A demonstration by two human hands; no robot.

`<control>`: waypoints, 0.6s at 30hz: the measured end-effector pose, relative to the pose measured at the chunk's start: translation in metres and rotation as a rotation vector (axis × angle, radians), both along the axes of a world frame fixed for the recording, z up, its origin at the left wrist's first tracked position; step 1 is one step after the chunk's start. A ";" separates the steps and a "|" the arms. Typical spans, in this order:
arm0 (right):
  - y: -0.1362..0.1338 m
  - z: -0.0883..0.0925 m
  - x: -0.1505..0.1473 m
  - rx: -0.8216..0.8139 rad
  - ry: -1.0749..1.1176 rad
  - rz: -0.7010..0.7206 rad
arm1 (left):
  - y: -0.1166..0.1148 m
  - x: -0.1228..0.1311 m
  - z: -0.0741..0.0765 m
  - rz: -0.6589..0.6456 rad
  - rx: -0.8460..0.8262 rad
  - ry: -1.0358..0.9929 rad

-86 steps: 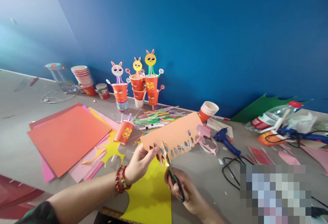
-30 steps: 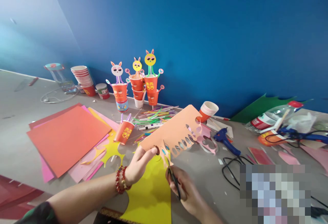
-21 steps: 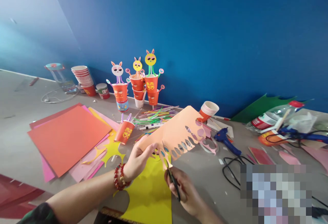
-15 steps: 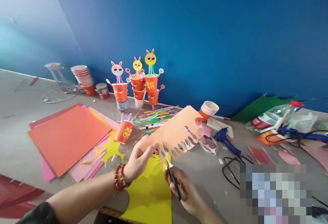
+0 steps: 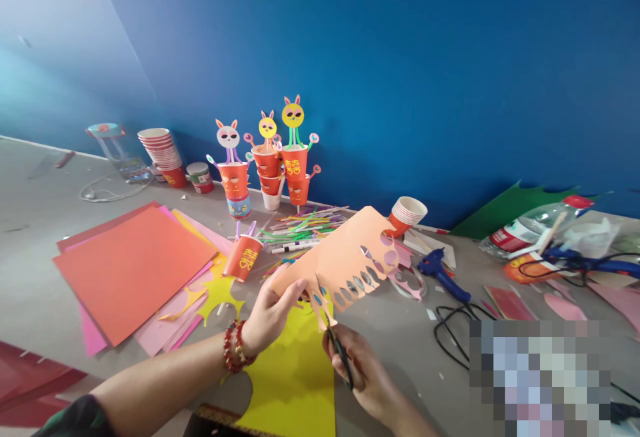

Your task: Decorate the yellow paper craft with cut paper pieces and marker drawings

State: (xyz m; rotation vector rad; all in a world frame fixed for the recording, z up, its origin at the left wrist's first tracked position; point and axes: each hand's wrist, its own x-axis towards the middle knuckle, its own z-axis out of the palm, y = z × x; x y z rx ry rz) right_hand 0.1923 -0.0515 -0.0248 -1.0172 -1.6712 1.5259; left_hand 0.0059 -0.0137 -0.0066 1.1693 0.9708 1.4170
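Observation:
My left hand grips the left end of a peach-orange paper sheet between thumb and fingers, holding it tilted above the table. Several leaf-shaped holes run along the sheet's lower edge, with rounder cutouts at its right end. Scissors with black handles are in my right hand, fingers wrapped round the loops. Their blades reach up to the sheet's lower edge, just right of my left thumb. A yellow paper sheet with curved cutouts lies beneath both hands.
Orange paper is stacked at left. Decorated cup figures stand by the blue wall, near a tipped red cup and loose coloured sticks. At right lie a blue glue gun, its black cable and a plastic bottle.
The scissor blades look slightly closer together at the sheet's lower edge. My left hand and the sheet have hardly moved.

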 end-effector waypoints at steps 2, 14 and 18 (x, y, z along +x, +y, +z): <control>0.000 0.000 0.001 0.004 -0.015 0.010 | 0.000 0.001 0.003 0.003 -0.003 -0.014; 0.002 0.007 0.010 0.076 -0.026 0.088 | 0.003 -0.001 0.006 -0.004 -0.012 0.022; 0.003 0.022 0.014 -0.029 0.046 0.147 | 0.006 -0.003 0.006 -0.009 -0.008 0.023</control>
